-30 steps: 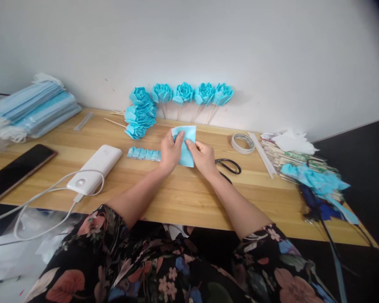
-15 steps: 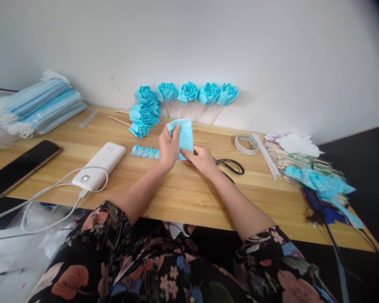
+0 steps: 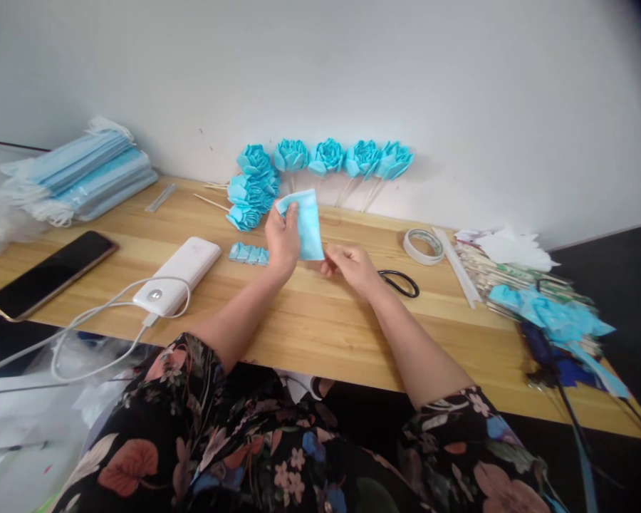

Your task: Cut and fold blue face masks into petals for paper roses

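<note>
A folded light-blue sheet of mask-like fabric [image 3: 310,231] is held upright over the table, with the thumb of my left hand [image 3: 283,239] pressing on its left side. My right hand [image 3: 354,267] is just right of the sheet's lower corner, apart from it, with its fingers curled together; whatever may be between the fingertips is hidden. Behind my right wrist shows the black handle of a pair of scissors [image 3: 414,288], the rest covered. A row of small folded blue pieces [image 3: 248,254] lies left of my left hand and runs behind it.
Several blue fabric flowers [image 3: 327,157] on sticks lean against the wall. Stacked face masks [image 3: 93,171], a phone [image 3: 53,274] and a cabled power bank [image 3: 179,276] occupy the left. On the right are a tape roll [image 3: 424,246], white strips [image 3: 456,267] and blue scraps [image 3: 560,313].
My right hand has let go of the sheet's lower edge and drawn slightly right, its fingers curling. My left hand still holds the sheet. The whole view has shifted slightly.
</note>
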`<state>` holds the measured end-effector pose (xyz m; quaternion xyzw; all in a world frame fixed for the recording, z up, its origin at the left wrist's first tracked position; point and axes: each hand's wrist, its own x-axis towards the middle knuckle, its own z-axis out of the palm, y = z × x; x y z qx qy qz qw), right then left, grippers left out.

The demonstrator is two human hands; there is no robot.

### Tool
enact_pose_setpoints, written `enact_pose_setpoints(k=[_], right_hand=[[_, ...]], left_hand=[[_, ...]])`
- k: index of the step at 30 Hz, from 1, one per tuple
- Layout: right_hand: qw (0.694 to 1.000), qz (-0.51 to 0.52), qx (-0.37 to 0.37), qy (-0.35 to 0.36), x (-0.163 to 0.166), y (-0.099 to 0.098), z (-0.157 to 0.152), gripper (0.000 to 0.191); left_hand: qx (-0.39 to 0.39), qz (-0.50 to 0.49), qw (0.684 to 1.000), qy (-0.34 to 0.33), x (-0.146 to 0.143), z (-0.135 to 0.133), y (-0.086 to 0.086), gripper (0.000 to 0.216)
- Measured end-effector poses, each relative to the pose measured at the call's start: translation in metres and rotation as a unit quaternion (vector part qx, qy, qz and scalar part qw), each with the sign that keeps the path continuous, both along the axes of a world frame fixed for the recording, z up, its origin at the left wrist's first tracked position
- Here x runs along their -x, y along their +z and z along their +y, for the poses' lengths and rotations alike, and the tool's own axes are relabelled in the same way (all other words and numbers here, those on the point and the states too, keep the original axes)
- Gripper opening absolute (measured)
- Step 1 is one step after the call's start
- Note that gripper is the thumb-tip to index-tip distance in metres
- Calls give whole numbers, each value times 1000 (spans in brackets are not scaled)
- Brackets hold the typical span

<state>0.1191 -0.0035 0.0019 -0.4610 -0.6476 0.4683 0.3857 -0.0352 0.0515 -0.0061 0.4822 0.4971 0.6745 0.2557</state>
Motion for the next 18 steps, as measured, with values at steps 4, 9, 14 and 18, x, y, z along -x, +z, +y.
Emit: enact_pose_setpoints(k=[4,9,14,18], right_hand=[[998,47,-12,-48,-5,4,1,71],[983,-110,-121,-86,10,3,-7,63],[974,-98,-143,-145,10,-2,-4,53],[971,23,-81,-222,-2,-5,5,52]], left_hand=[[11,6,1000,-7,-7,-9,2,15],[29,14,999,-35,-17,-17,-2,18],[37,-8,999,-12,-10,-5,-2,11],[37,-20,999,3,-5,0,-3,11]])
